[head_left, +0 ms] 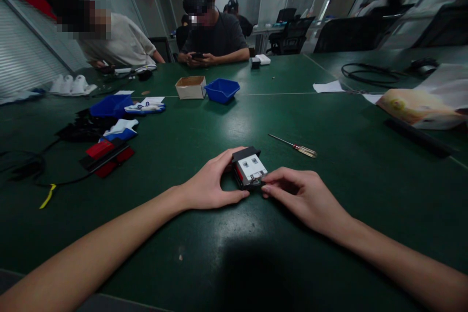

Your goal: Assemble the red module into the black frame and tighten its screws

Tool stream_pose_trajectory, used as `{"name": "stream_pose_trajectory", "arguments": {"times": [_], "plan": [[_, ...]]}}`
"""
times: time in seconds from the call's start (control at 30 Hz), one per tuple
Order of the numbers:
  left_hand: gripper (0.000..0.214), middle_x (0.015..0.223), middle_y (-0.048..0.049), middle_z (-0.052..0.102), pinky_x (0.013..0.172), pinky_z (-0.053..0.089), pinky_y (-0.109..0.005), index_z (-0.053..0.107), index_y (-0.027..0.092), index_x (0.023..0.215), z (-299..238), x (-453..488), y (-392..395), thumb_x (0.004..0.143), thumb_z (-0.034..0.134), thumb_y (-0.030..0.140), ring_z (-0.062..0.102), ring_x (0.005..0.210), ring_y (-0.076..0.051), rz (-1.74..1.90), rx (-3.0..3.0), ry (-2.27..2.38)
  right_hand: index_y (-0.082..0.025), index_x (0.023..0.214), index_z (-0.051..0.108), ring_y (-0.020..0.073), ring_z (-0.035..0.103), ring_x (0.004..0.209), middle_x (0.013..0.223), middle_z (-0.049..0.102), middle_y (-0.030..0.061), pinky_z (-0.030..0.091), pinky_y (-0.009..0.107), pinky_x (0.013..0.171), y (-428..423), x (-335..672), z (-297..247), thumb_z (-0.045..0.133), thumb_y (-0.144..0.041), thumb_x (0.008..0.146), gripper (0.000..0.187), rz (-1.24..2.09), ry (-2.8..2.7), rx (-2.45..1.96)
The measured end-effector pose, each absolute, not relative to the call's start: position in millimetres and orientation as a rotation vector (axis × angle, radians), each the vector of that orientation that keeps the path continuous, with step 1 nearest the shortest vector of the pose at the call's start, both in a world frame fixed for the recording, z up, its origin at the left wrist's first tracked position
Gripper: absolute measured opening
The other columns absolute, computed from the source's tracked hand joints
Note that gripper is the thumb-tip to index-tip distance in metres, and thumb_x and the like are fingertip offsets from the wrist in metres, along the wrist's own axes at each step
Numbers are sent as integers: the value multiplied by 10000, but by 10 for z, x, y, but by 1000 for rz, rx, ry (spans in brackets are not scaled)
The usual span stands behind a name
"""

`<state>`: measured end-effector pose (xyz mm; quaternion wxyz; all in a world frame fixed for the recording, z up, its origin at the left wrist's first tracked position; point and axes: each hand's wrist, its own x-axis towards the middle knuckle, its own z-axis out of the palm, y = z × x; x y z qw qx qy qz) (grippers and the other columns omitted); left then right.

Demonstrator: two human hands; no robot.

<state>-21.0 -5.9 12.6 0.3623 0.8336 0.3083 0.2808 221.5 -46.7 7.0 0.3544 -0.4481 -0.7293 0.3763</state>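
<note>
A small boxy device [250, 167] with a pale metal face, black ends and a red side sits on the green table in front of me. Two square holes and a small metal clip show on its face. My left hand [210, 180] grips it from the left, thumb at the near edge and fingers behind the far end. At its near right corner, my right hand [302, 195] pinches with thumb and forefinger; what lies between those fingertips is too small to make out. Beyond the right hand lies a screwdriver [302, 150] with a clear handle.
A cardboard box [190, 87] and a blue bin [222, 90] stand farther back. To the left are gloves [122, 129], a red and black object [106, 156] and cables. A plastic bag [420, 107] lies at right. Across the table, a person [219, 34] holds a phone.
</note>
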Motion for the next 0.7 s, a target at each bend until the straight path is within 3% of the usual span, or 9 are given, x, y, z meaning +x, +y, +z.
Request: {"name": "stream_pose_trajectory", "arguments": {"times": [0.7], "plan": [[859, 1486, -172, 514, 1133, 433, -557, 375, 208, 1494, 138, -213, -51, 774, 810, 385, 522, 1360, -341, 708, 2141, 791, -215, 931, 726, 176, 708, 700, 824, 767, 30, 561, 288, 653, -477, 2223, 64, 664, -306, 892, 117, 908, -1910, -1155]]}}
